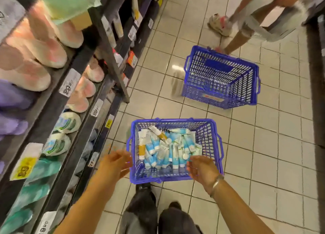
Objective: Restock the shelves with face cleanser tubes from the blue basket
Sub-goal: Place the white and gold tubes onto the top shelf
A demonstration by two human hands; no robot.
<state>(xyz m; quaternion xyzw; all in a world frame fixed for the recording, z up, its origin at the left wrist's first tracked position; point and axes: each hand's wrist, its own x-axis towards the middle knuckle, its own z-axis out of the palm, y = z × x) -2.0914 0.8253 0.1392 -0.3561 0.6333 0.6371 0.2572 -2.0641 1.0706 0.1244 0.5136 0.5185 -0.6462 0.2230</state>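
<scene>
Tubes of face cleanser lie heaped in the blue basket, which stands on the floor tiles beside the shelves, likely set there for easy reaching. The left hand hovers outside the basket's left rim and the right hand over its near right corner; both are loosely spread and hold nothing, apparently poised to pick.
</scene>
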